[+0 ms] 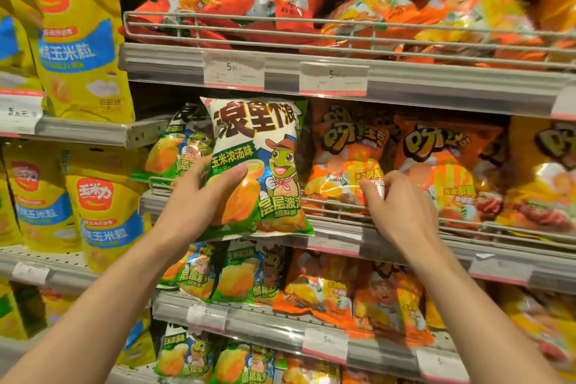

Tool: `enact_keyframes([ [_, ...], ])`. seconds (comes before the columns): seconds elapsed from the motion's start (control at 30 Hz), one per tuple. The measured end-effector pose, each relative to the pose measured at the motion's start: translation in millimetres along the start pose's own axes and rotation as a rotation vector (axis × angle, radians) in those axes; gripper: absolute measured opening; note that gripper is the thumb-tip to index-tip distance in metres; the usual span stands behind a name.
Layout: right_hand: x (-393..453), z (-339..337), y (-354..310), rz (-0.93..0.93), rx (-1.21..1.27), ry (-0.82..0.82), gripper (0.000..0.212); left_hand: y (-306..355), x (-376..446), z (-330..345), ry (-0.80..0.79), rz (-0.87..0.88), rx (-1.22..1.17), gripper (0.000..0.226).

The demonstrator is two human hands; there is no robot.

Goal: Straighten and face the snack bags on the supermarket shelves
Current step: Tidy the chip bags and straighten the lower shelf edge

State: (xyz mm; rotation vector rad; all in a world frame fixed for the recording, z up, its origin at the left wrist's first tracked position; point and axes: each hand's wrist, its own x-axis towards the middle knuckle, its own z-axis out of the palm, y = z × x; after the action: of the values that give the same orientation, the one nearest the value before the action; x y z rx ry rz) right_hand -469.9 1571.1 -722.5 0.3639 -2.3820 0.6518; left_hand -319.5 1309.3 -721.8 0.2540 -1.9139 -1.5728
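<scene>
Right now the left hand (199,196) grips a green snack bag (255,165) by its left edge, thumb across the front, holding it upright and face-out just ahead of the middle shelf's wire rail (339,206). At three o'clock from it, the right hand (396,206) has fingers curled onto the lower front of an orange bag (346,162) standing behind that rail, seemingly pinching it. My read: early going, one bag mid-placement. Up at twelve o'clock, the top wire basket (280,25) holds red and orange bags slumped flat, surely unfaced. Six o'clock, the lower shelf (280,318) carries green and orange bags leaning unevenly. Yellow bags (81,40) at nine o'clock stand tidy.
</scene>
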Motion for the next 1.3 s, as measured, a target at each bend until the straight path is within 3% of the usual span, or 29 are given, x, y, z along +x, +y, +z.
enact_keyframes([
  [0.03,-1,0,2,-0.014,-0.039,0.010,0.050,-1,1,2,-0.006,0.006,0.005,0.032],
  [0.13,-2,-2,6,-0.030,-0.053,0.001,0.052,-6,5,1,0.006,-0.006,0.000,0.096],
  [0.23,-5,-12,2,-0.024,0.066,0.009,0.055,-7,5,1,0.015,-0.029,0.007,0.114],
  [0.4,-19,-25,-35,-0.179,0.323,-0.014,0.046,-6,6,4,0.039,0.020,0.048,0.111],
  [0.57,-33,-23,-78,-0.217,0.463,-0.392,0.075,0,10,8,0.062,0.047,0.077,0.094],
  [0.63,-37,-16,-87,-0.232,0.516,-0.462,0.068,5,13,7,0.059,0.054,0.074,0.083],
  [0.73,-35,-10,-99,-0.203,0.616,-0.397,0.050,10,23,4,0.056,0.055,0.049,0.081],
  [0.87,-17,-4,-105,-0.091,0.672,-0.340,0.046,11,34,-4,-0.023,0.110,0.049,0.093],
  [1.07,1,16,-113,-0.102,0.559,-0.288,0.046,2,56,-4,-0.065,0.220,0.197,0.073],
  [1.2,6,29,-113,-0.141,0.400,-0.251,0.067,-10,66,-6,-0.052,0.266,0.461,0.068],
  [1.3,0,38,-107,-0.245,0.312,-0.225,0.057,-20,65,-8,-0.028,0.325,0.654,0.066],
])
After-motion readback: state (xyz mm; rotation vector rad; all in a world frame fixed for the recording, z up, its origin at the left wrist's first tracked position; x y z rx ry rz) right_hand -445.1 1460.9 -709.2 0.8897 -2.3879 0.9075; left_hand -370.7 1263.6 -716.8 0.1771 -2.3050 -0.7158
